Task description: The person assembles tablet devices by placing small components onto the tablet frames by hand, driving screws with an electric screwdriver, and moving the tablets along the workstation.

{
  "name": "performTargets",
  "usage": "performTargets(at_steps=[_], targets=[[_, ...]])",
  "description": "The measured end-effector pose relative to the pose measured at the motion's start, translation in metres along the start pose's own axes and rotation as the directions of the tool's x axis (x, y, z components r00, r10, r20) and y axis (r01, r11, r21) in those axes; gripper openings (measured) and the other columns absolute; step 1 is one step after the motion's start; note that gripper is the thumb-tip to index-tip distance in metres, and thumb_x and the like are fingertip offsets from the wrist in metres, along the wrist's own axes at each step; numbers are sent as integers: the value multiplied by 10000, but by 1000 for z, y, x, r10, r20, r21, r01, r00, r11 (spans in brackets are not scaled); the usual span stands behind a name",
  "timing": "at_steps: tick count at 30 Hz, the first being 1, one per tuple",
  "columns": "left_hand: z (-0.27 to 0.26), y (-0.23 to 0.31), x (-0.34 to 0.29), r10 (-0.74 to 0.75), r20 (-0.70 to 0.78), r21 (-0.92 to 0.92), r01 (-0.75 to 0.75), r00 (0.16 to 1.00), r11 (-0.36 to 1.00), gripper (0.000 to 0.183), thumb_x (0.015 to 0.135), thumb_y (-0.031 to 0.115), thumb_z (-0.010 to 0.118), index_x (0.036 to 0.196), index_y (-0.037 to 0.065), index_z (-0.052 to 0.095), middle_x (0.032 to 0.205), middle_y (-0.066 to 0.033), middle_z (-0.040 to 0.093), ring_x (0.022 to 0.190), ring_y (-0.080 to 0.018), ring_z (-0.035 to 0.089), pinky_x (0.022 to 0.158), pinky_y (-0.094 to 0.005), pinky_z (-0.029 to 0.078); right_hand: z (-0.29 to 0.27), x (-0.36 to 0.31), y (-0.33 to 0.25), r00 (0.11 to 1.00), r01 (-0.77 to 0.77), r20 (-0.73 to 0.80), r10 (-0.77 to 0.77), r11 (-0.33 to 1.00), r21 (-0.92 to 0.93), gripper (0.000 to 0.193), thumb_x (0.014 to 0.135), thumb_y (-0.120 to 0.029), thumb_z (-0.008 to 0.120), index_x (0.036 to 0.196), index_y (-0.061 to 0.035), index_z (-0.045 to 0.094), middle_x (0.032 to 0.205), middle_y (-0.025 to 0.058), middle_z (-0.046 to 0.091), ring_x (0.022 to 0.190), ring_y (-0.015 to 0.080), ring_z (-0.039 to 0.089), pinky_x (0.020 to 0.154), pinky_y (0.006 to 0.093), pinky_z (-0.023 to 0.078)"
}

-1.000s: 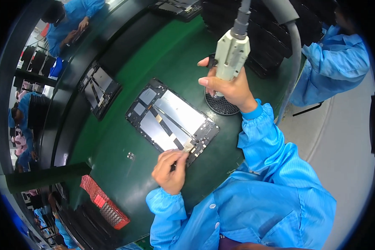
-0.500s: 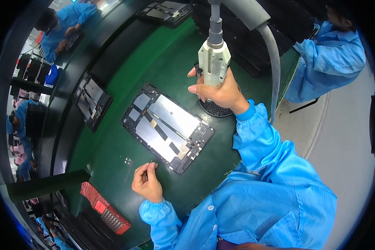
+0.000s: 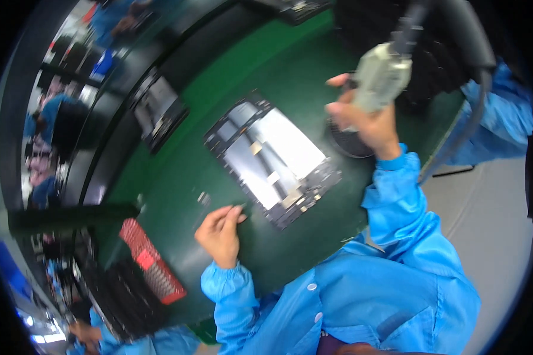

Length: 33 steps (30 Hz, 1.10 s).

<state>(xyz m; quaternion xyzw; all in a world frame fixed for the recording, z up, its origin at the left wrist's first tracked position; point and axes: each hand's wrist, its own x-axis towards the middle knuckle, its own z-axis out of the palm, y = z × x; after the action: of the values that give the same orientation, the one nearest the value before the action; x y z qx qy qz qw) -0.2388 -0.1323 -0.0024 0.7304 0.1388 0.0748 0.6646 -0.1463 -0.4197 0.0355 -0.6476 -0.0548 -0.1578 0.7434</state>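
Note:
An opened tablet (image 3: 296, 145) lies on the green work table (image 3: 177, 242), its silver panels, dark flat cables and circuit boards exposed. My left hand (image 3: 221, 234) is beside its near left edge, thumb and forefinger pinched together. Whatever is between those fingertips is too small to make out. My right hand (image 3: 370, 127) grips a cream-coloured power screwdriver (image 3: 384, 77), held off the table to the right of the tablet. Motion blurs it, and its tip is hidden. Under that hand sits a round black mesh dish (image 3: 349, 142), partly covered.
Tiny parts (image 3: 203, 198) lie left of the tablet. A red bubble-wrap strip (image 3: 154, 263) rests beside a dark stack (image 3: 124, 296). Another opened tablet (image 3: 157, 109) is farther left. A thick grey hose (image 3: 471, 35) hangs at right, near a blue-clad co-worker (image 3: 503, 112).
The whole view has shifted, so the table things appear farther right and higher. My right hand has moved rightward with the screwdriver, which now leans to the right. The left hand stays pinched.

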Motion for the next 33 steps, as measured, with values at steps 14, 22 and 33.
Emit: performTargets(at_steps=[14,22,33], targets=[[17,9,9,-39,339,210,-35,940,977,90,775,19,648,809,-58,615,723,-95,619,570,-108,601,510,-217,459,25,-15,-13,988,51,139,-69,990,129,369,715,-19,683,1048,44,536,588,38,546,507,113,528,480,225,411],[17,12,18,61,406,219,-162,912,962,72,760,-8,649,808,-51,619,740,-84,615,638,-101,594,539,-212,460,56,-39,-21,968,-6,248,-44,980,197,381,731,-5,664,1075,47,509,611,34,548,528,109,529,497,226,413],[11,8,35,7,330,368,-136,944,920,231,624,29,768,667,-15,545,636,-73,592,577,-102,572,499,-241,457,118,-64,-18,823,-250,551,136,959,136,380,755,-24,676,1103,-6,524,723,-6,568,655,65,529,580,218,440]])
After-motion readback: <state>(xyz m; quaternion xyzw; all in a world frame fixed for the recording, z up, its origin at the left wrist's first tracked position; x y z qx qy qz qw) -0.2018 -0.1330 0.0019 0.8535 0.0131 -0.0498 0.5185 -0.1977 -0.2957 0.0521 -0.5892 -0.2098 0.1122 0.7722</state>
